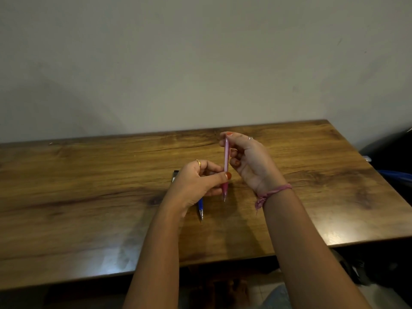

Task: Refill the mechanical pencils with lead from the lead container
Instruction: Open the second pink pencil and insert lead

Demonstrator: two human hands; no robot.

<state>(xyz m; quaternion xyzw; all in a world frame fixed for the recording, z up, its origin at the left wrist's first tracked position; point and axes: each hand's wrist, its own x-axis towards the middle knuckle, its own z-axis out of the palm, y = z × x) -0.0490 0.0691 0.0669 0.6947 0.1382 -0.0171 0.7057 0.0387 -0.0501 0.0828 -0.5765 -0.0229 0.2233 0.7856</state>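
Both hands hold pink pencil [226,159] upright above table [89,186]: left hand [196,181] pinches lower barrel, right hand [247,159] grips top end. Blue pencil [200,207] lies just below left hand; dark container [175,176] pokes out behind it.

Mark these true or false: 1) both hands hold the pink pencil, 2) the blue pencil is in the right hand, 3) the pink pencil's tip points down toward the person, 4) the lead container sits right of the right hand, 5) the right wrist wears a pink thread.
1. True: the left hand pinches the pink pencil low on its barrel, and the right hand holds its upper end.
2. False: the blue pencil lies on the table, partly hidden under the left hand.
3. True.
4. False: the dark container lies left of the left hand, mostly hidden behind it.
5. True: a pink thread circles the right wrist.
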